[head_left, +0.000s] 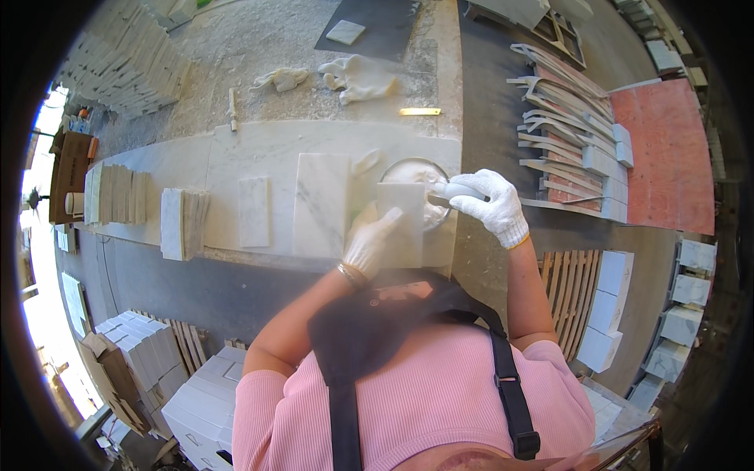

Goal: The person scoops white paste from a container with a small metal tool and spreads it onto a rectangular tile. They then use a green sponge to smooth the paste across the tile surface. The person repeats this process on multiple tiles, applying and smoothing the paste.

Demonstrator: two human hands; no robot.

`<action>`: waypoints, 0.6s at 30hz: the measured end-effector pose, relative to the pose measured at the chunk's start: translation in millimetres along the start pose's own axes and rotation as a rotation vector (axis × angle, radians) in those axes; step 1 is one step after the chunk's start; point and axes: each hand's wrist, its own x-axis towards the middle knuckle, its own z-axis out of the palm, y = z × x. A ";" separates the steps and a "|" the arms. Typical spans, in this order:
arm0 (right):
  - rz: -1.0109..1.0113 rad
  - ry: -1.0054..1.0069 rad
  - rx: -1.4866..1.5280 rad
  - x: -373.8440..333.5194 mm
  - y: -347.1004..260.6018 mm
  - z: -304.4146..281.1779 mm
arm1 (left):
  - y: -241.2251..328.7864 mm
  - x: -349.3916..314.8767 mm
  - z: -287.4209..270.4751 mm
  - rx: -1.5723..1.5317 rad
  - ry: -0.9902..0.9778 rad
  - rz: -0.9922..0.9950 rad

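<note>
My left hand [371,240], in a white glove, is closed on a pale marble tile [407,224] and holds it up over the table's near edge. Just behind the tile stands a round bowl [389,169] with a dark rim and white powder or paste inside, partly covered by the tile. My right hand [498,206], also gloved, grips a tool with a pale rounded handle [462,191] that points left over the bowl; its working end is hard to make out. To the left, a larger veined marble slab [320,206] lies close to my left hand.
A smaller tile [254,212] and stacks of tiles [182,224] line the table's left side. Farther back lie crumpled gloves [360,80], a yellow strip [420,111] and a short stick [232,110]. White cartons [609,314] on a pallet stand to my right.
</note>
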 end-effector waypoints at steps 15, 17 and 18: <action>0.003 0.014 0.023 -1.4 8.9 -1.1 | -2.0 1.8 0.1 0.015 0.018 0.002; -0.010 0.012 0.028 -1.6 9.9 -0.5 | -2.6 2.0 -0.4 -0.004 0.004 -0.001; -0.011 0.010 0.031 -1.6 10.3 -0.3 | -2.6 1.9 -0.8 -0.013 -0.002 -0.003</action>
